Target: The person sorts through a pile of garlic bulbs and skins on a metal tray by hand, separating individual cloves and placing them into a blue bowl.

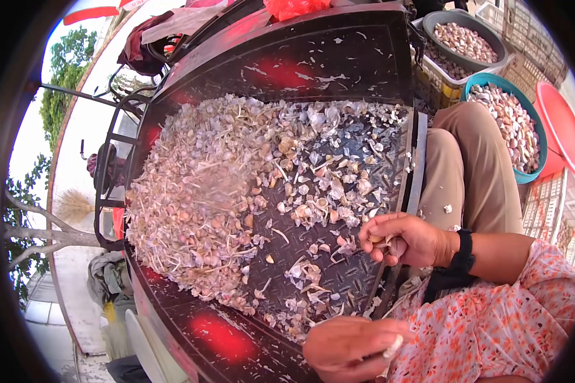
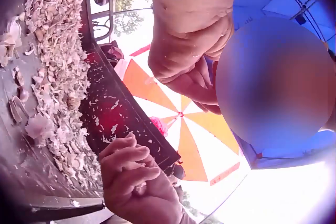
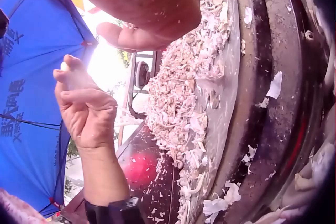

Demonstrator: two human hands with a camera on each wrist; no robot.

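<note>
At the bottom of the head view, my left hand [image 1: 348,348] pinches a pale, peeled-looking clove [image 1: 393,346] at its fingertips. The clove [image 3: 64,67] also shows at the raised fingertips in the right wrist view. My right hand [image 1: 415,239] is above the near edge of the dark bed, with fingers curled round several garlic cloves [image 1: 396,246]. The two hands are apart. In the left wrist view the right hand [image 2: 139,187] has bent fingers over something small. Loose cloves and skins [image 1: 198,185] cover much of the dark ridged bed [image 1: 287,255].
A teal basin [image 1: 538,127] of cloves stands at the right, beside a grey tub [image 1: 431,29] of cloves and a red basin [image 1: 561,121]. Crates [image 1: 543,210] stand beyond my knees. The bed has raised dark side walls [image 1: 338,57]. A metal rail [image 1: 118,137] runs along its far end.
</note>
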